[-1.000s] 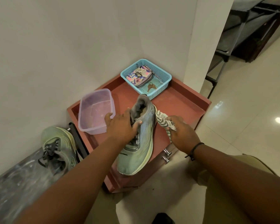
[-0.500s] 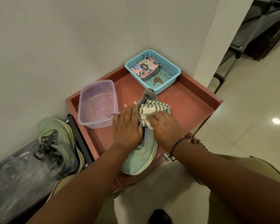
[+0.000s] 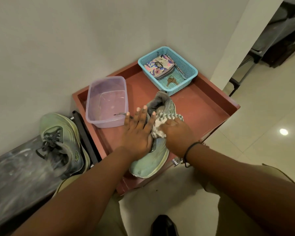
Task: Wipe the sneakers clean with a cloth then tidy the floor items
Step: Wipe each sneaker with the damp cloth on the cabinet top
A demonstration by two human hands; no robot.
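A pale green sneaker (image 3: pixel 152 164) lies on the red-brown tray table (image 3: pixel 203 106), toe toward me. My left hand (image 3: pixel 138 133) presses flat on its upper with straight fingers, covering the laces. My right hand (image 3: pixel 175 135) grips a bunched grey-and-white striped cloth (image 3: pixel 162 120) against the shoe's right side near the collar. The second green sneaker (image 3: pixel 61 143) sits to the left on a dark grey ledge (image 3: pixel 10 176), laces up.
A clear lilac plastic tub (image 3: pixel 106 101) stands on the tray by the wall. A blue mesh basket (image 3: pixel 187 65) with a patterned pouch and keys fills the back corner. White walls close the left and back. Glossy tiled floor (image 3: pixel 262 116) opens to the right.
My left hand went from gripping the sneaker's collar to lying flat on its upper. My right hand brought the cloth from beside the shoe onto its right side.
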